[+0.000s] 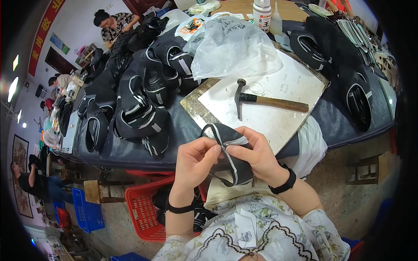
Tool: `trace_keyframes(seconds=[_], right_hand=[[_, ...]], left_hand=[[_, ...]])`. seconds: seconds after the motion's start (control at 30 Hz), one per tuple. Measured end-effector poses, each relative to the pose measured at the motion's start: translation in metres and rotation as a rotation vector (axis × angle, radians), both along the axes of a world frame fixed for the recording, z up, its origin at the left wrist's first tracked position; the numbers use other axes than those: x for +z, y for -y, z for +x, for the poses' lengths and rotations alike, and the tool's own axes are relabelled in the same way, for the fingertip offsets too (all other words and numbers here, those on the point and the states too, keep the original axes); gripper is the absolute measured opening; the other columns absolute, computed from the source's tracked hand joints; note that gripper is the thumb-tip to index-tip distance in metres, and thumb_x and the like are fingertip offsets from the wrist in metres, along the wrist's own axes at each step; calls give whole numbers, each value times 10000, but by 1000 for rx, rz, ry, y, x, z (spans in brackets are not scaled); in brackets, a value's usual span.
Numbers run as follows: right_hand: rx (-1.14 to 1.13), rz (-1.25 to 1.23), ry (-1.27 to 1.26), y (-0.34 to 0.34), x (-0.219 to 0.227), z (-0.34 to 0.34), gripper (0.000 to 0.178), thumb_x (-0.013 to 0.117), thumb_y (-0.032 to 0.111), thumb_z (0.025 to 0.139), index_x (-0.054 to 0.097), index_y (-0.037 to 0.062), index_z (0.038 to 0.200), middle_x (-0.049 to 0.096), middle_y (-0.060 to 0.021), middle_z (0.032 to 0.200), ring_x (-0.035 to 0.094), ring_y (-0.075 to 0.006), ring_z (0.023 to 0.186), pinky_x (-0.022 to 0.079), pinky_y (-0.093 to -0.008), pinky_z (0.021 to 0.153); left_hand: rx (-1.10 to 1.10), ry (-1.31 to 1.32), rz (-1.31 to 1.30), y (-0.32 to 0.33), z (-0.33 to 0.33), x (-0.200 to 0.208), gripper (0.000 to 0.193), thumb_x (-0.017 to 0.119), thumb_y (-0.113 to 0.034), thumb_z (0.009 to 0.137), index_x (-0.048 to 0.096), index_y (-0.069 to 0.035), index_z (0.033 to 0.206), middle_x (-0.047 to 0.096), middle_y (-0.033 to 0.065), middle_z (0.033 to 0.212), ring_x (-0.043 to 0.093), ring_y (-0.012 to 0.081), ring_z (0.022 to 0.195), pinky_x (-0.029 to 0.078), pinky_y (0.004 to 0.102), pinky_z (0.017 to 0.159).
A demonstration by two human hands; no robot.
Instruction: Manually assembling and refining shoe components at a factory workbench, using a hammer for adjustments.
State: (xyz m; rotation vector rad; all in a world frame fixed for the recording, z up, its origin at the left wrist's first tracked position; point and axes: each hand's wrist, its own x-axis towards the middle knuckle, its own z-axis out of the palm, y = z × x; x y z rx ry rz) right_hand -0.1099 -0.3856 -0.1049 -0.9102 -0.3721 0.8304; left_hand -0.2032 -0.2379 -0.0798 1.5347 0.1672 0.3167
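Both hands meet just off the near edge of the worktop [130,152], above the lap. Left hand [193,163] pinches the edge of a black shoe upper [228,152] with white trim between thumb and fingertips; right hand [257,156] is closed round the same piece from the other side, its fingers folding the trim. The piece hangs in the air, touching neither the worktop nor the pale board [278,100].

That board lies tilted on the dark covering, one corner jutting toward the hands. A hammer [265,101] with a wooden handle rests across it, leaving bare board on either side. Behind the board a crumpled clear plastic bag [230,48] overlaps its far edge. Heaps of similar black uppers [139,108] crowd the left of the worktop, and more [348,74] lie along the right edge, so open room is mostly on the board.

Below the worktop's near edge a red plastic crate [146,209] sits on the floor holding dark pieces; a blue crate [87,211] stands just left of it, contents unclear.
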Motion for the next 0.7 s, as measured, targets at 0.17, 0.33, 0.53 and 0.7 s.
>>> trace_keyframes(seconds=[0.17,0.33,0.53,0.7], right_hand=[[-30,-45,179,-9,-4,-6,274,676,100,886,570,-7,1114,630,-7,953,560,-42,853,486,-214,742],[19,41,-114,-6,-2,3,319,618,224,950,585,-21,1151,662,-37,995,615,-71,855,513,-226,759],[352,-80,-18,5,-1,34,380,539,341,987,617,-13,1100,662,-12,928,608,-55,783,507,-217,696],[-150,-334,943,-3,9,45,470,664,374,865,582,-12,1119,626,-113,1005,603,-218,913,486,-317,768]], left_hand=[[449,118,362,25,8,-8,169,610,-11,843,530,-8,694,528,-38,612,421,6,539,335,192,479],[471,131,363,10,12,-8,178,662,-33,842,544,-3,712,540,10,617,464,43,548,374,218,509],[134,464,1293,-12,19,28,333,739,-61,691,663,-55,1015,613,90,1016,619,266,944,407,422,912],[78,288,1418,-19,31,21,109,678,-45,742,586,-64,798,617,65,717,620,250,723,462,365,754]])
